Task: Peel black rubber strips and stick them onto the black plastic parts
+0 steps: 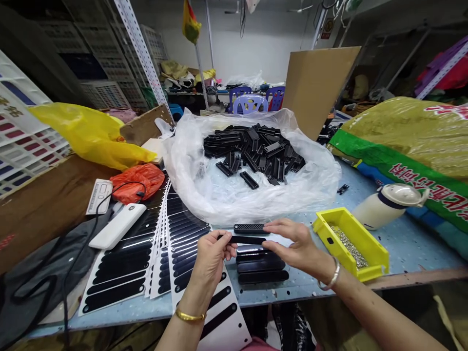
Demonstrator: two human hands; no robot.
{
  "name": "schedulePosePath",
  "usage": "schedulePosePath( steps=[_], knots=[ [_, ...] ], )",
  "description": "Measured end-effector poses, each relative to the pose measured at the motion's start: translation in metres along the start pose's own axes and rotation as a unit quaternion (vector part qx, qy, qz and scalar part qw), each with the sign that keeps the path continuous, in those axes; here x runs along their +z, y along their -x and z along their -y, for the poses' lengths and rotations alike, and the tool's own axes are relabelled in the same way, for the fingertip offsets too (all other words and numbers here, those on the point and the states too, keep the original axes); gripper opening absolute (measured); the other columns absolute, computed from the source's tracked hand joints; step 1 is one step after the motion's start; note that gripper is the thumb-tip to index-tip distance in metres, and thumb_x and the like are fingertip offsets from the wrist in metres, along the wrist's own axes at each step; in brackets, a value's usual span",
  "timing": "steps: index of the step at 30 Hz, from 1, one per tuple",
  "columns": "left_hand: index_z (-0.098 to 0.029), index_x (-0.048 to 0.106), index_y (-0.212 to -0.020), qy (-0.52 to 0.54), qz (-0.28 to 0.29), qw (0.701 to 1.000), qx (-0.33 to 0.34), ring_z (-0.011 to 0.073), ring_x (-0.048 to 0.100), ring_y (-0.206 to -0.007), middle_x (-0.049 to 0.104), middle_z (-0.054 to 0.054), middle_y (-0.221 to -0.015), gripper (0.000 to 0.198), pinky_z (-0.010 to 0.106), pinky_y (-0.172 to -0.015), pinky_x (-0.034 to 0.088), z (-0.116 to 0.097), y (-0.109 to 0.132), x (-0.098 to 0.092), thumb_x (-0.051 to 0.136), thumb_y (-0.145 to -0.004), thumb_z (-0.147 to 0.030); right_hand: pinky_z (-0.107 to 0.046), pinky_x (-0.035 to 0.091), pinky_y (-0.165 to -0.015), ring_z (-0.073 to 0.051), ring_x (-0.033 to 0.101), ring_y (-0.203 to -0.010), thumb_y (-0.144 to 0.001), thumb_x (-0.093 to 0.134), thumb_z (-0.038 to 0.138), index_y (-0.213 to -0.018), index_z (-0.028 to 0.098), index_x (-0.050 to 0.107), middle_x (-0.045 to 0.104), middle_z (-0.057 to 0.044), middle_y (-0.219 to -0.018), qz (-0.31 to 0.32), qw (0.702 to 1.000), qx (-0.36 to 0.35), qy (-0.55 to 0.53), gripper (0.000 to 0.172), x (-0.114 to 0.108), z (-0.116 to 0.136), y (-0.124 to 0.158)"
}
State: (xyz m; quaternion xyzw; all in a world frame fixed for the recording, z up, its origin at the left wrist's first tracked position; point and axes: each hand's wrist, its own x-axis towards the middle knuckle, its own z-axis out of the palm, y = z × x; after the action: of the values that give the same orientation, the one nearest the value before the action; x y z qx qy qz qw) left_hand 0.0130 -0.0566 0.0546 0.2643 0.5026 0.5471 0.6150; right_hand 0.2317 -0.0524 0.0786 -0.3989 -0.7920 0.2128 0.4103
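Note:
My left hand [214, 247] pinches one end of a thin black adhesive strip [245, 240], which stretches level toward the right. Facing it, my right hand [296, 240] has its thumb and fingers apart; the thumb is at the strip's free end. The right fingertips are by the end of a black oblong part [250, 228] with a textured top, lying just beyond the strip. On the near side several smooth black oblong pieces [262, 277] lie in a row. Sheets of black strip stickers [188, 229] spread under and beside my left forearm.
A clear plastic bag [215, 197] holding many black parts [252, 146] fills the table's middle. To the right are a yellow bin [369, 248] of small metal pieces and a cream bottle [380, 209]. A white device [119, 226] and an orange bag [141, 181] lie left.

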Motion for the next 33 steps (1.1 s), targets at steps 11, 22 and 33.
schedulePosePath(
  steps=[11, 22, 33],
  knots=[
    [-0.013, 0.061, -0.067, 0.026, 0.023, 0.999, -0.034, 0.0123, 0.057, -0.040, 0.068, 0.008, -0.053, 0.039, 0.017, -0.036, 0.036, 0.010, -0.010, 0.009, 0.086, -0.052, -0.037, -0.031, 0.042, -0.062, -0.020, 0.055, -0.067, -0.088, 0.060, 0.018, -0.081, 0.015, 0.067, 0.062, -0.007, -0.073, 0.088, 0.969, -0.114, 0.201, 0.011, 0.042, -0.024, -0.009],
    [-0.011, 0.062, -0.069, -0.002, 0.052, 0.997, -0.056, 0.0138, 0.060, -0.044, 0.069, 0.010, -0.058, 0.039, 0.019, -0.038, 0.040, 0.014, -0.017, 0.003, 0.085, -0.056, -0.040, -0.029, 0.042, -0.059, -0.019, 0.054, -0.066, -0.085, 0.055, 0.010, -0.074, 0.014, 0.065, 0.058, -0.007, -0.069, 0.099, 0.981, -0.091, 0.139, 0.015, 0.046, -0.031, -0.008],
    [-0.011, 0.072, -0.091, -0.349, -0.015, 0.931, 0.110, 0.0144, 0.055, -0.043, 0.058, -0.003, -0.048, 0.041, 0.025, -0.045, 0.041, 0.023, -0.058, -0.027, 0.069, -0.061, -0.039, -0.026, 0.048, -0.064, -0.017, 0.062, -0.073, -0.081, 0.069, 0.021, -0.086, 0.017, 0.074, 0.068, -0.006, -0.080, 0.110, 0.986, 0.098, 0.078, 0.009, -0.020, -0.063, -0.009]
  ],
)
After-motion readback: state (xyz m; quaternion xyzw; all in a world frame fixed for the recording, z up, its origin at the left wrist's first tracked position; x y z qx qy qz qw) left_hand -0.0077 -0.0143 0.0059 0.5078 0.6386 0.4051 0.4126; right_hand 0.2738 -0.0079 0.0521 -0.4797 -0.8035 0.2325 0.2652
